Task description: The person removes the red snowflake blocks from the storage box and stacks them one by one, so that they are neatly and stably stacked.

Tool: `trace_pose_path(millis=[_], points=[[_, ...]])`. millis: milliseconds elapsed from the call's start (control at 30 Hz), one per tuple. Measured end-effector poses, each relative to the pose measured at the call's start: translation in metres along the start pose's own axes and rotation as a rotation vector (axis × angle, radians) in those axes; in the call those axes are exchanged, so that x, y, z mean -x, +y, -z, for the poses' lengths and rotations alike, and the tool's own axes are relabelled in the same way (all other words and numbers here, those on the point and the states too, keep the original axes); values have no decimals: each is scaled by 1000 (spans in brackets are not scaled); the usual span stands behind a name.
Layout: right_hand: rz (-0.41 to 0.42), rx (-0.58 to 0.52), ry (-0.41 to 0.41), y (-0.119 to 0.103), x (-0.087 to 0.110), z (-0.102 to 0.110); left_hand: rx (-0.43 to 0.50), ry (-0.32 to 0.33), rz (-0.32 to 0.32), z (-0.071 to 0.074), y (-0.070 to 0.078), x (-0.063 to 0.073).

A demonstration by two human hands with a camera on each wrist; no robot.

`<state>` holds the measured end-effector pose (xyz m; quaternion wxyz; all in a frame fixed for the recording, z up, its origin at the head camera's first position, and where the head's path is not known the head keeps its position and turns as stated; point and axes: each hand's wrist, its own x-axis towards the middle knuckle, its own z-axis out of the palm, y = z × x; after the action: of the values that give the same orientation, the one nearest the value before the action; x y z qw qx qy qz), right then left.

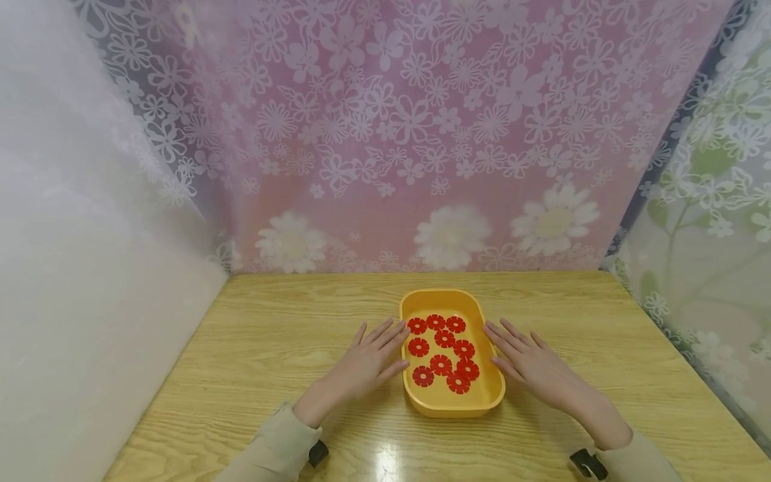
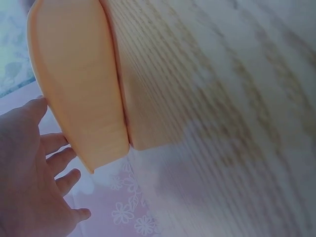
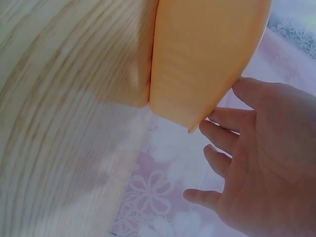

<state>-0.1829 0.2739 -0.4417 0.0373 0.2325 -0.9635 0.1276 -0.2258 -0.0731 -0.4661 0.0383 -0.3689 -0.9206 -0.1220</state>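
Observation:
A yellow plastic tray (image 1: 454, 405) with rounded corners stands on the wooden table. Several flat red notched discs (image 1: 441, 365) with a hole in the middle lie spread over its floor, some overlapping. My left hand (image 1: 364, 361) touches the tray's left rim with thumb and fingertips, its fingers fairly straight and spread. On the opposite side, my right hand (image 1: 533, 365) rests its fingertips against the right rim in the same way. Both wrist views show the tray's outer wall (image 2: 81, 89) and fingertips at the rim; the discs are hidden there.
Light wood grain covers the table (image 1: 271, 348) around the tray. A pink flowered curtain (image 1: 385, 147) hangs behind its back edge. A pale sheet (image 1: 90, 234) closes the left side, and a flowered sheet (image 1: 711, 268) the right.

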Motion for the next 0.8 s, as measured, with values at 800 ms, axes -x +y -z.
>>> trace_pose_path(millis=[800], points=[[25, 141, 132, 2, -28, -13, 28, -13, 6, 2, 2, 0]])
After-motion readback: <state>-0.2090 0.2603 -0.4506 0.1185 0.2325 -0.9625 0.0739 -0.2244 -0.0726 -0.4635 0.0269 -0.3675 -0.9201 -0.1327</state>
